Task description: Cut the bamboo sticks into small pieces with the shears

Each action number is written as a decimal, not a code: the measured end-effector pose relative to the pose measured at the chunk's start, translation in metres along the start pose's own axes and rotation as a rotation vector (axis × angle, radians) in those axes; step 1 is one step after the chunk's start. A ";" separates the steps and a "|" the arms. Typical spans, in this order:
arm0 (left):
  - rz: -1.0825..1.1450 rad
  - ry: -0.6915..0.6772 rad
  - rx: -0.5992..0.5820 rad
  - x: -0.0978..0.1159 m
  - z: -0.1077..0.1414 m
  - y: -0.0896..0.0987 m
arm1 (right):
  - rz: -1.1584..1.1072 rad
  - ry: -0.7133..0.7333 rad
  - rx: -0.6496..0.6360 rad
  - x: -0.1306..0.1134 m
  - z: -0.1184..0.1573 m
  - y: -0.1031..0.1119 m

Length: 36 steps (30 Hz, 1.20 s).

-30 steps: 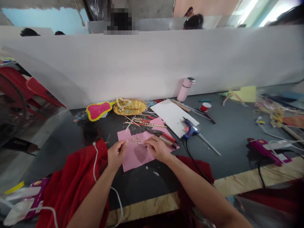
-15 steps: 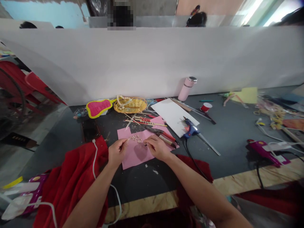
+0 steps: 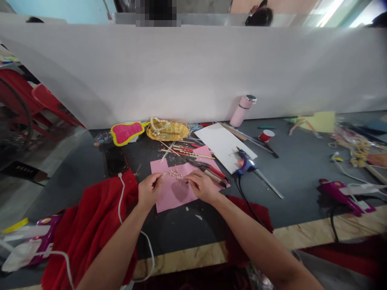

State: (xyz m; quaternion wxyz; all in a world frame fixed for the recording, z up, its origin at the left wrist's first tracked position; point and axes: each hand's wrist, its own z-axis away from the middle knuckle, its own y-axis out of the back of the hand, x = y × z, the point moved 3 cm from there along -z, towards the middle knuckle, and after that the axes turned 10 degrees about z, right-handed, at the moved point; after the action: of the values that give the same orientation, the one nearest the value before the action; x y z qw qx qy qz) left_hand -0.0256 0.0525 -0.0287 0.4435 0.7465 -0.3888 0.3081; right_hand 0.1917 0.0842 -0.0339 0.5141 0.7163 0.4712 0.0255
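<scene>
Head view: over pink paper (image 3: 169,201), left hand (image 3: 148,189) and right hand (image 3: 202,186) pinched something (too small to identify); loose pale pieces (image 3: 174,173) there suggested unfinished work, amount done unclear.

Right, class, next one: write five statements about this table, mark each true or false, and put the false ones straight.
1. Small pale pieces lie on pink paper, between the left hand and the right hand. True.
2. A basket sits left of a white sheet. True.
3. The pink paper lies inside the basket. False: it lies on the table.
4. A pink bottle stands right of the basket. True.
5. The right hand holds the bottle. False: the bottle stands apart from both hands.
</scene>
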 end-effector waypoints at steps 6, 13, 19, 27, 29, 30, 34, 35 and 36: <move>-0.004 -0.002 -0.018 0.001 -0.001 0.000 | 0.016 -0.013 0.003 0.001 0.001 0.000; -0.004 -0.007 -0.029 0.005 -0.001 -0.003 | 0.229 0.030 -0.092 -0.008 0.000 -0.001; 0.004 -0.035 -0.028 0.007 0.000 -0.004 | 0.378 0.014 -0.145 -0.019 0.000 -0.006; -0.080 -0.219 -0.117 0.011 0.000 -0.006 | 0.237 0.006 -0.046 -0.015 -0.004 -0.001; -0.072 -0.242 -0.103 0.011 -0.001 -0.005 | 0.134 0.008 0.006 -0.014 -0.005 0.003; -0.065 -0.254 -0.097 0.012 -0.001 -0.004 | 0.092 0.007 0.027 -0.014 -0.006 0.004; -0.048 -0.301 -0.097 0.017 0.001 -0.003 | 0.013 -0.003 0.110 -0.017 -0.004 0.007; -0.049 -0.303 -0.099 0.018 0.001 -0.003 | 0.000 -0.001 0.125 -0.018 -0.004 0.008; -0.051 -0.299 -0.100 0.019 0.001 -0.003 | -0.014 0.002 0.135 -0.019 -0.004 0.008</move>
State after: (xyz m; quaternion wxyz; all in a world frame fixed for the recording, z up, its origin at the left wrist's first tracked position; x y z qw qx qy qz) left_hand -0.0131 0.0464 -0.0155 0.4248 0.7707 -0.4462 0.1624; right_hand 0.1841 0.0733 -0.0175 0.4642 0.7462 0.4772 -0.0092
